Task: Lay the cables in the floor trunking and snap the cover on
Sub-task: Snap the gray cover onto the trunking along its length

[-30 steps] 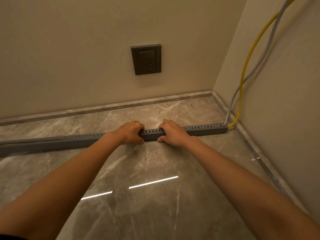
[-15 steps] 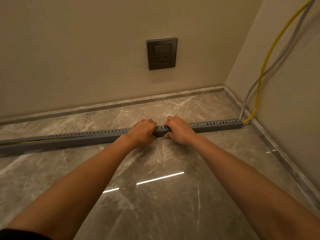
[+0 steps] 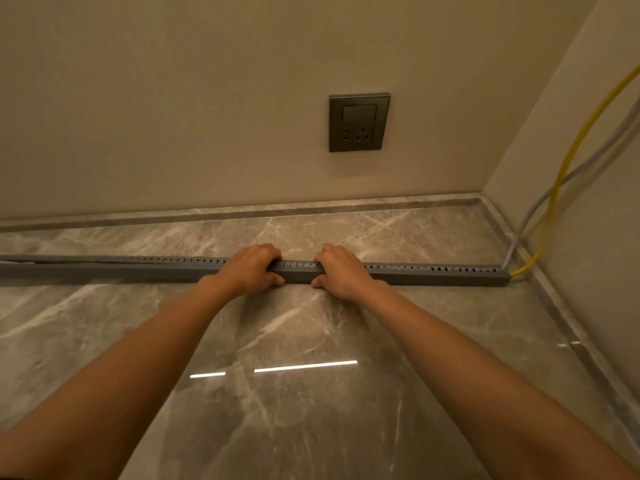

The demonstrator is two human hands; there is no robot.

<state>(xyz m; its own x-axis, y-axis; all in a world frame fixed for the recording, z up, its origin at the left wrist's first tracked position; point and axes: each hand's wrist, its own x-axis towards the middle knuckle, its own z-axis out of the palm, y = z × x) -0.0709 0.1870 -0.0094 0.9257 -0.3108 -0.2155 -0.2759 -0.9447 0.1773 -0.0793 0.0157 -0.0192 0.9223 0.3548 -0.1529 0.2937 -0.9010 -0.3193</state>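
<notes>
A long grey slotted trunking [image 3: 433, 276] lies across the marble floor, running from the left edge to the right wall. My left hand [image 3: 251, 268] and my right hand [image 3: 337, 270] both wrap over its top near the middle, fingers on the far side and thumbs on the near side, a short gap between them. At the far left the cover [image 3: 69, 259] sits slightly lifted, with a thin gap under it. A yellow cable [image 3: 568, 161] and a grey cable [image 3: 540, 199] come down the right wall and enter the trunking's right end.
A dark wall socket [image 3: 359, 122] is set in the back wall above the trunking. A stone skirting [image 3: 311, 209] runs along both walls and meets in the right corner. Glossy marble floor [image 3: 294, 393] spreads in front of the trunking.
Both hands have shifted left along the trunking while staying pressed on it. The view has swung left, so the socket and corner sit further right.
</notes>
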